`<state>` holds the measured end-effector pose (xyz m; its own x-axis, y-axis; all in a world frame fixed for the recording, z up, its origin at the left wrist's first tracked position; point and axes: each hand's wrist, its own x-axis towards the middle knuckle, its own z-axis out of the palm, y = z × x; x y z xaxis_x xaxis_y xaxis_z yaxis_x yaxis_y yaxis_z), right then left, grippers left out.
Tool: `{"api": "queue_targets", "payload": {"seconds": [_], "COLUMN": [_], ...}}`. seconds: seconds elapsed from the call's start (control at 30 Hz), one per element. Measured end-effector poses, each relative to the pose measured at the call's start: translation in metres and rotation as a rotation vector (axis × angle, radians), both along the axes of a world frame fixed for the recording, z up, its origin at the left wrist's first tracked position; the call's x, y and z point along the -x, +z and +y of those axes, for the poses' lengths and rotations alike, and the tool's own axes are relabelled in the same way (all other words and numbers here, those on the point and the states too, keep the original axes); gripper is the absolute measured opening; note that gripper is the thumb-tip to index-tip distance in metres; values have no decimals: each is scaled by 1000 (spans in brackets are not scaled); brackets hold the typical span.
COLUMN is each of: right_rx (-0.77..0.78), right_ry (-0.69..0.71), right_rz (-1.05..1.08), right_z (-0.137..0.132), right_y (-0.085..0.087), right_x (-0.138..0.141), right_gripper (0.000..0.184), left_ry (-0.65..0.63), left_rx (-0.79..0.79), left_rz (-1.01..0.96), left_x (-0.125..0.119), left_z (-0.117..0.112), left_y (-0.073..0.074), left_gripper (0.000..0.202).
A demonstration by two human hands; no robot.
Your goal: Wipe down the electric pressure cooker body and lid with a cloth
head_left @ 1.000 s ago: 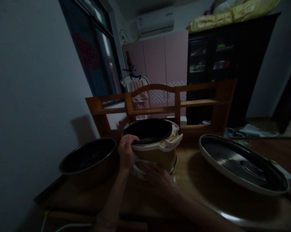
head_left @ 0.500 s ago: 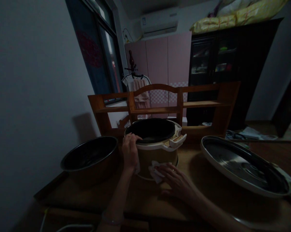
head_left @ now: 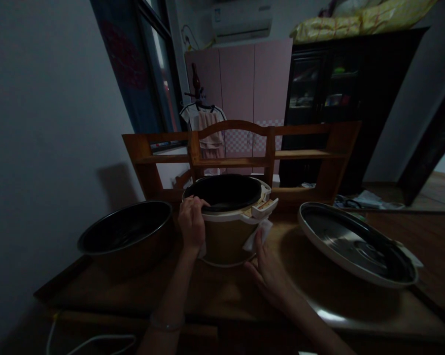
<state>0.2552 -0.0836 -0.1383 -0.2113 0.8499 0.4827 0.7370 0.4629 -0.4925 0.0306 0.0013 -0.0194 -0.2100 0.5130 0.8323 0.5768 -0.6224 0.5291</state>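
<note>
Fingers, left hand (head_left: 191,227): curled on the near-left rim of the cooker (head_left: 222,241), gripping it.
Fingers, right hand (head_left: 270,271): partly bent, thumb apart, holding the cloth (head_left: 258,236) against the cooker's right wall.
Table (head_left: 222,296): wooden; carries the cooker near the middle, with a pot (head_left: 128,241) and a lid (head_left: 355,246) to either side.
Shelf (head_left: 233,161): wooden, with openings; stands behind the cooker.
Cooker: upright, open at the top, dark inside; pale handle (head_left: 264,209) projects at right.
Pot: left of the cooker, opening upward, interior dark.
Lid: right of the cooker, well apart, metal inner face upward.
Cloth: white, below the handle; exact folds unclear.
</note>
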Motion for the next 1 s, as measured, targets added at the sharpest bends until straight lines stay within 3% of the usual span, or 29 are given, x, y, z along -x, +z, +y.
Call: {"api": "queue_targets", "payload": {"seconds": [0.2,0.5,0.7,1.0], "right_rx": [138,145,146,87], "right_ry": [-6,-234,-300,-366], "right_rz": [345,714,748,594], "right_z": [-1,-6,-9,-6], "right_y": [2,-8,-13,-32], "right_x": [15,81,99,101], "right_gripper": [83,87,84,78], "left_ry": [40,26,19,7], "left_rx": [3,-17,-45,-44], "left_rz": [-35,-15,24,45], "left_x": [-3,-3,-2,-1], "left_z": [2,0,0,-2], "left_y": [-1,-1,-1,-1], "left_gripper": [47,47,45,44]}}
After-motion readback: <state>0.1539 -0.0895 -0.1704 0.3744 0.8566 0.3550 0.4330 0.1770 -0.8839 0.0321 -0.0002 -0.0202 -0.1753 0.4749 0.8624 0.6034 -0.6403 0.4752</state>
